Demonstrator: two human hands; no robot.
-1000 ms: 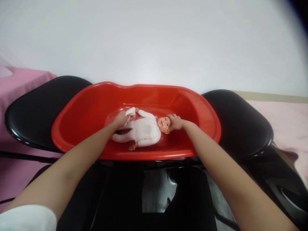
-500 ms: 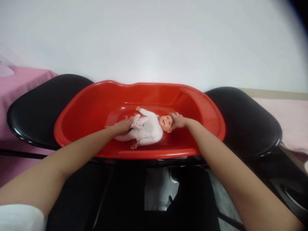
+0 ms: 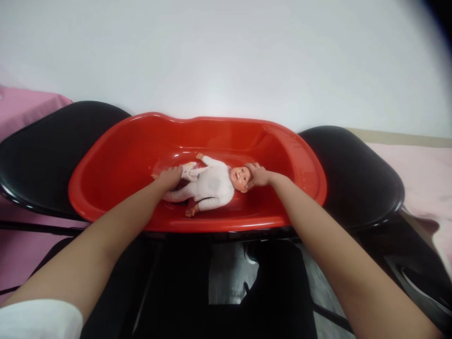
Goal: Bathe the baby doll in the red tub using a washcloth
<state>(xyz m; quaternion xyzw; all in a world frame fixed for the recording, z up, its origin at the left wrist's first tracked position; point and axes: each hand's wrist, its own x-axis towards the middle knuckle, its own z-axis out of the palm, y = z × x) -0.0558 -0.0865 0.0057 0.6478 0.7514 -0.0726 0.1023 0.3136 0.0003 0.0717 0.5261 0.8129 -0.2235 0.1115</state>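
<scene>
A baby doll (image 3: 213, 182) in a white outfit lies on its back in a red baby bathtub (image 3: 116, 188), its head to the right and its legs to the left. My left hand (image 3: 171, 177) is closed on a small pale cloth (image 3: 190, 171) with a coloured pattern, over the doll's legs. The cloth touches the doll's lower body. At the other end, my right hand (image 3: 258, 175) cups the top of the doll's head, fingers curved around it. My left forearm and hand partly hide the doll's feet.
Black chairs or stools flank the tub, one on the left (image 3: 56, 160) and one on the right (image 3: 360, 179). Pink cloth covers a surface at far left (image 3: 28, 108); paler pink fabric (image 3: 423, 183) lies at far right. Behind the tub rises a white wall (image 3: 219, 56).
My left hand has slid leftward along the doll toward its legs, drawing the cloth with it. The right hand stays at the doll's head. The whole view has shifted slightly.
</scene>
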